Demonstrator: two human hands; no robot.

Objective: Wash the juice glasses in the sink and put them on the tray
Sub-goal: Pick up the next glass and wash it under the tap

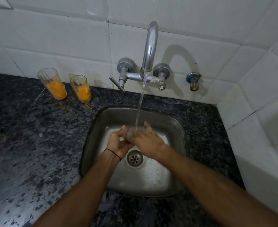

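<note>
Gripping a clear glass [132, 133] over the sink [176, 136] under running water [140, 104], curling the left hand [118, 145] beneath it and wrapping the right hand [145, 142] round its side; likely feeling light, rigid, breakable and wet-slick, so favouring the body over the rim

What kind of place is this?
Probably a home kitchen: a steel sink set in a speckled stone counter, a wall tap running over it, and white tiles behind.

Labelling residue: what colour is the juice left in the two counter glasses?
Orange in the left glass and the right glass; head view shows it.
</note>
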